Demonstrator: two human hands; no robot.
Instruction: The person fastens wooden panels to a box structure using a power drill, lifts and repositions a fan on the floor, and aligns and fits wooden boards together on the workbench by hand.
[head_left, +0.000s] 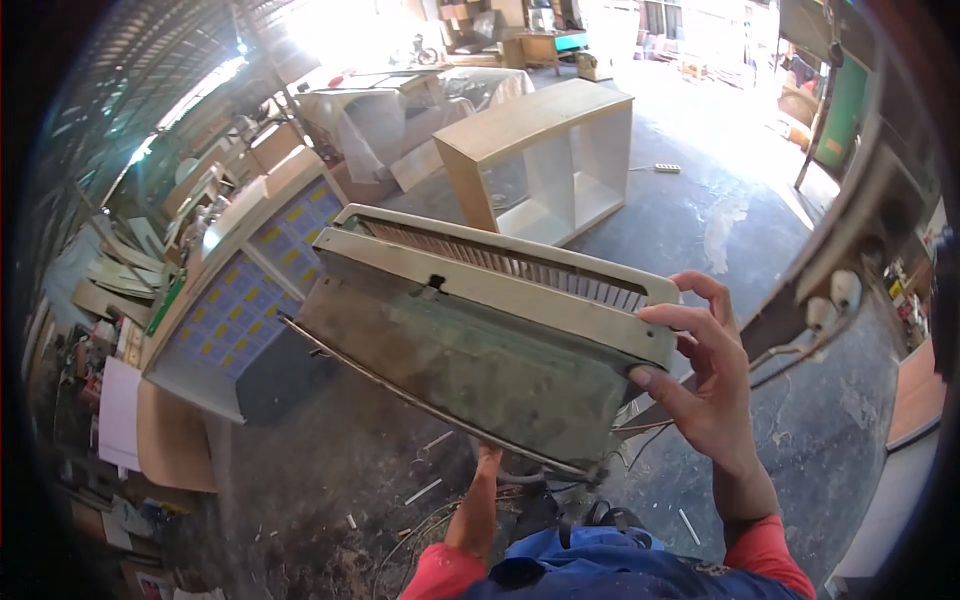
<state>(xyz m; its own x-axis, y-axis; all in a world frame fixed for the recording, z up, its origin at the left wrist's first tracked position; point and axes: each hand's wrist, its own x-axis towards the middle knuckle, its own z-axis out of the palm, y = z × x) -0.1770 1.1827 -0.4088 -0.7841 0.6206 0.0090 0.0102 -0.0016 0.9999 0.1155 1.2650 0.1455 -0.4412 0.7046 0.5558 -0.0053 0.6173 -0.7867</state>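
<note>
A long metal housing with a slotted grille (480, 352) is held up in front of me, tilted down towards the right. It has a cream rim, a small dark notch near the middle of its edge and a dull, stained inner panel. My right hand (705, 375) grips the housing's right end, with the thumb on the lower edge and fingers over the rim. My left hand (489, 448) reaches under the housing, where only the wrist side shows. The fingers are hidden behind the panel. Thin wires hang near the housing's lower right corner.
An open wooden cabinet frame (540, 150) stands on the floor ahead. Left of it are a cabinet with a blue and yellow patterned panel (232, 315) and stacked wood offcuts (120, 270). Plastic-covered furniture (367, 127) sits behind. A power strip (667, 169) and white scraps (423, 491) lie on the floor.
</note>
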